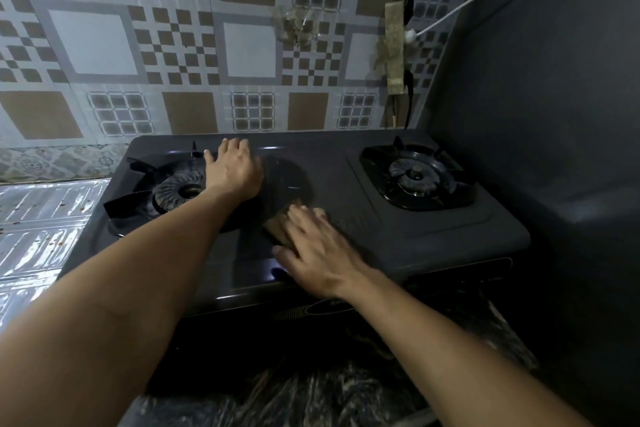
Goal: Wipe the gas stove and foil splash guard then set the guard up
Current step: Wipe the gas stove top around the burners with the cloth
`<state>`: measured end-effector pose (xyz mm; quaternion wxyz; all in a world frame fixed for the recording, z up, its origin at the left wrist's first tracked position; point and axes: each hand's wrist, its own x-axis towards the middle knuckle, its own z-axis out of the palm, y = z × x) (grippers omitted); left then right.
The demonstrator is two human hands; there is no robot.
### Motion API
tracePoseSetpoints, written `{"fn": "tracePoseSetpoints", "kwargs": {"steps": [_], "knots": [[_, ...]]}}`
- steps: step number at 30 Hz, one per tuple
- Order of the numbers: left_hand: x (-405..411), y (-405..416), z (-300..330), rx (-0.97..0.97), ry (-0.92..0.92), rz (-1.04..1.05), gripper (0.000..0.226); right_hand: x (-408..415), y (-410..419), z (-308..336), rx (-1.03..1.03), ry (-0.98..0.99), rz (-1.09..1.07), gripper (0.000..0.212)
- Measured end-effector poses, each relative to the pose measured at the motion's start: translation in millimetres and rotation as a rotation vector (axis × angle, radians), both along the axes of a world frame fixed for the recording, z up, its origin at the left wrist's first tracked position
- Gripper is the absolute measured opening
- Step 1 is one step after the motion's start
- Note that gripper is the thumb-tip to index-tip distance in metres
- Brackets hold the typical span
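Note:
A dark two-burner gas stove (363, 229) stands on the counter against the patterned wall. My left hand (232, 168) reaches over the left burner (180, 189) and grips its black pan support (284, 180), which sits askew with its prongs pointing left. My right hand (320, 253) presses a tan cloth (275, 227) flat on the stove top between the burners, near the front; it is slightly blurred. The foil splash guard (41, 218) lies flat on the counter left of the stove, shiny and speckled with stains.
The right burner (417, 177) has its pan support in place. A grey wall (536, 114) closes in right beside the stove. Cables (410, 45) taped to the tile-patterned wall hang behind the stove's right corner. A dark marbled counter edge (311, 392) runs below.

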<state>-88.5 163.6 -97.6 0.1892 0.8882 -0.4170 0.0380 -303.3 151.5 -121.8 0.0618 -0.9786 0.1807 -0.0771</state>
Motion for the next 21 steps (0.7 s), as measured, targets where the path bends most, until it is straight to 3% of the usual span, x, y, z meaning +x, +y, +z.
{"fn": "tracePoseSetpoints", "kwargs": {"steps": [3, 8, 13, 17, 21], "knots": [[-3.9, -0.1, 7.8, 0.068, -0.175, -0.060, 0.051, -7.5, 1.7, -0.7, -0.003, -0.023, -0.003, 0.068], [-23.8, -8.5, 20.9, 0.219, -0.487, -0.239, 0.047, -54.0, -25.3, -2.7, -0.001, -0.045, -0.191, 0.085], [-77.1, -24.0, 18.0, 0.195, -0.290, -0.492, 0.038, -123.7, -71.7, 4.0, 0.008, 0.042, -0.397, 0.060], [-122.4, -32.1, 12.5, 0.235, -0.162, -0.580, 0.037, -146.4, -91.5, -0.7, -0.017, -0.054, -0.553, 0.062], [-147.1, -36.3, 11.4, 0.260, -0.076, -0.563, 0.038, -146.8, -89.8, -8.0, -0.077, -0.076, -0.522, 0.062]]}}
